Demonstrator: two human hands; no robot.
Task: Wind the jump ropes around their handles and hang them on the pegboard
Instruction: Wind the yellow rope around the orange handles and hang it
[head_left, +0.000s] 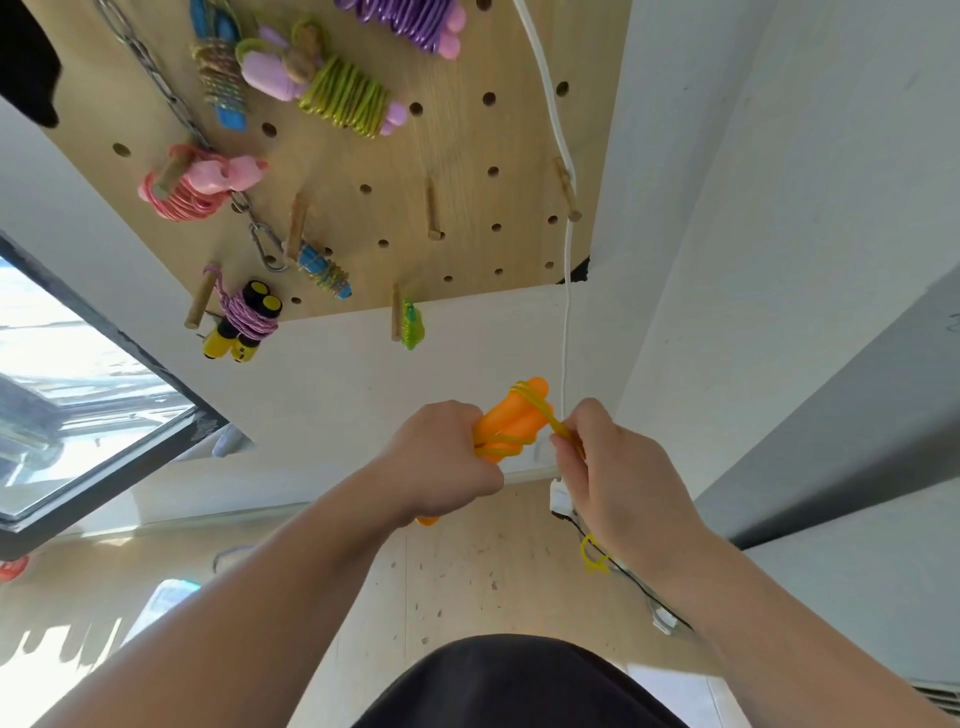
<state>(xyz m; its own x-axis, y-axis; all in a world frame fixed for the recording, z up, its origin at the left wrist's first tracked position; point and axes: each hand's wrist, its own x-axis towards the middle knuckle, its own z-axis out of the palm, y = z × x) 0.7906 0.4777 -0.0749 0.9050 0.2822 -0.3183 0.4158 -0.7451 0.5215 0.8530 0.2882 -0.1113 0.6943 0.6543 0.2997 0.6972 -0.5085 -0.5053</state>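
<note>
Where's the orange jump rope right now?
Head view, centre: its orange handles sit in the left hand, the right hand pinches its yellow cord, just below the pegboard.
</note>
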